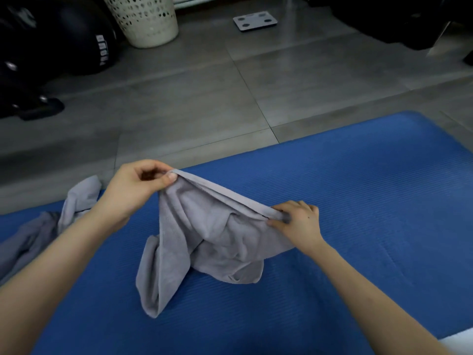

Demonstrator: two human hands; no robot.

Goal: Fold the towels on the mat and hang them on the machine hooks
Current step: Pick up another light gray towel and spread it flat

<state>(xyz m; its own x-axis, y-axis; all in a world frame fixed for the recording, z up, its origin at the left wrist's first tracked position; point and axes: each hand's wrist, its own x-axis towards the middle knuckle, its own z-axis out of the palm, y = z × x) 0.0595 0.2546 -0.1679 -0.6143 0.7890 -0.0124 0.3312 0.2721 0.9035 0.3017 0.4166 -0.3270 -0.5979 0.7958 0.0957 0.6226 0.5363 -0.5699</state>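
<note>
L grip [138,185]: thumb+fingers pinch hem corner of crumpled grey terry towel [204,239], held up
R grip [299,221]: pinches same hem, lower
hem axis: 10-to-4 o'clock btwn hands
towel body: sags twd 7 o'clock onto blue foam mat [371,201]

A towel [204,242] lies in the middle of the mat [371,196], a second towel [76,201] at its left edge. Behind the mat, a basket [146,19] and a scale [254,21] stand on the floor [204,98].
</note>
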